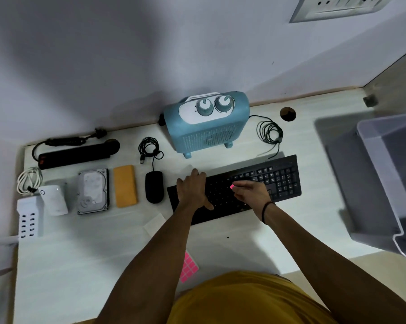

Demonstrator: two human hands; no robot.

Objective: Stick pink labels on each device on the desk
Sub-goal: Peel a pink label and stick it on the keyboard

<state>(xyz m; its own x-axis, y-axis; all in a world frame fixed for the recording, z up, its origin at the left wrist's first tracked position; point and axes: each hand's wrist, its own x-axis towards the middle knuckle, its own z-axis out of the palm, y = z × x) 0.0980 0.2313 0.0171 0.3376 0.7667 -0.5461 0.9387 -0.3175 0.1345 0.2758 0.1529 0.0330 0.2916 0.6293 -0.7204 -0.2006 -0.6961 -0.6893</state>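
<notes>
Two hands [194,189], one keyboard [279,178], one pink label [232,187]

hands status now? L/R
Left hand: open, resting flat on the keyboard.
Right hand: fingers pinch a pink label over the keys.

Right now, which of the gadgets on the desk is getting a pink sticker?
The black keyboard. The right hand holds a pink label over its keys while the left hand rests on it. The mouse, hard drive and heater go untouched.
</notes>
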